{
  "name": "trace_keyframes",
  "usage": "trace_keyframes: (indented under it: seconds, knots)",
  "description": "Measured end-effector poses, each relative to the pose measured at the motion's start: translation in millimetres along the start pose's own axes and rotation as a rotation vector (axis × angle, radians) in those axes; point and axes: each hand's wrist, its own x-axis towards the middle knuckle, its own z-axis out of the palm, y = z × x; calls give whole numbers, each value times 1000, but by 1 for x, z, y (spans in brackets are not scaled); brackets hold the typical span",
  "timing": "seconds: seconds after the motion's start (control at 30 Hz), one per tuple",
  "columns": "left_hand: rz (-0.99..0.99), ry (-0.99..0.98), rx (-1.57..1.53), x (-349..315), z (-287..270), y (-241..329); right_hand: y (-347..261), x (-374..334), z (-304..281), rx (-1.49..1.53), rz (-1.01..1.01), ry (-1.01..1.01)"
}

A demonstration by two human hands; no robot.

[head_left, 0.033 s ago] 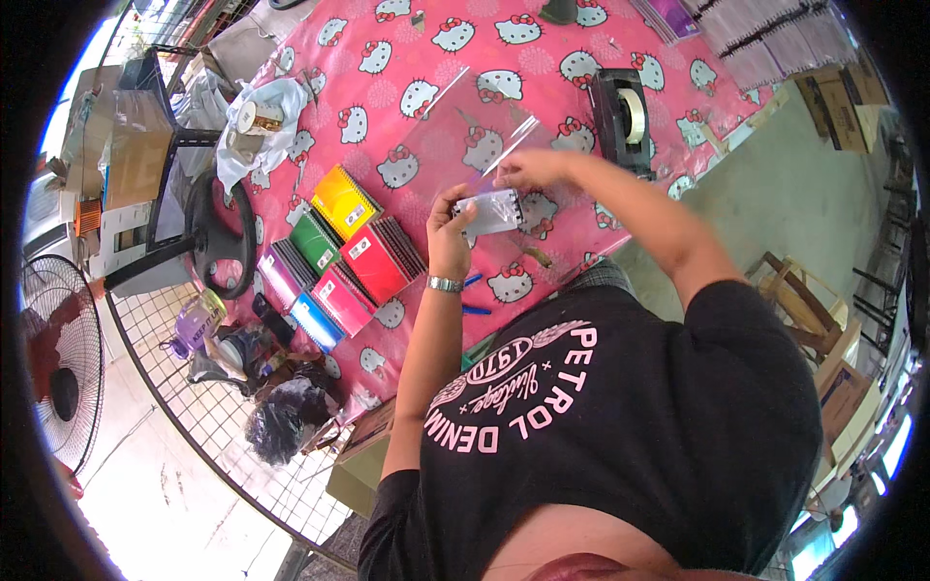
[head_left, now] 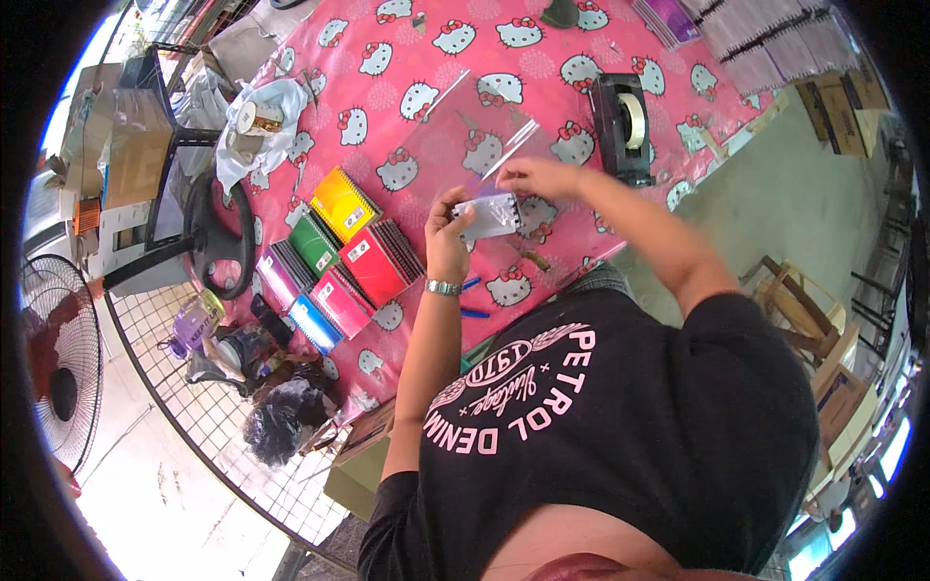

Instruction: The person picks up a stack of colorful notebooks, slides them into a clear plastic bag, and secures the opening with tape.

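Observation:
My left hand (head_left: pixel 448 228), with a metal watch at the wrist, grips a small spiral notebook (head_left: pixel 492 217) with a pale cover and dark coil. Glare on its face looks like clear plastic. Just above it my right hand (head_left: pixel 536 178) has its fingers pinched together, over the lower edge of a clear plastic bag (head_left: pixel 455 131). What those fingertips hold is hidden. The bag lies flat on the pink table cover (head_left: pixel 349 87) and shows shiny strips. Two blue pens (head_left: pixel 475 313) rest by my left wrist, partly covered.
Several stacks of coloured spiral notebooks (head_left: pixel 373 259) sit to the left. A black tape dispenser (head_left: pixel 620 126) stands to the right. Farther left are a steering-wheel-like black ring (head_left: pixel 225 237), a purple-lidded bottle (head_left: pixel 199 320) and a fan (head_left: pixel 63 373). Packed notebooks (head_left: pixel 765 44) lie at the far right.
My right hand and forearm have shifted slightly toward me. The left hand keeps its hold on the notebook.

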Motion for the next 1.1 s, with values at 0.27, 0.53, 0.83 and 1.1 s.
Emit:
trace_keyframes:
  seconds: [0.27,0.53,0.83,1.1]
  knots:
    - [-208,282,-148,39,45,50,-66,-39,10,-126,-429,397]
    - [-105,43,-212,53,85,42,-120,-91,-228,-725,-231,1205]
    - [-223,208,-119,45,49,16,-18,-96,-342,-1391,320,1107]
    - [-107,313,-53,4,4,32,-1,-122,-365,-1321,335,1185]
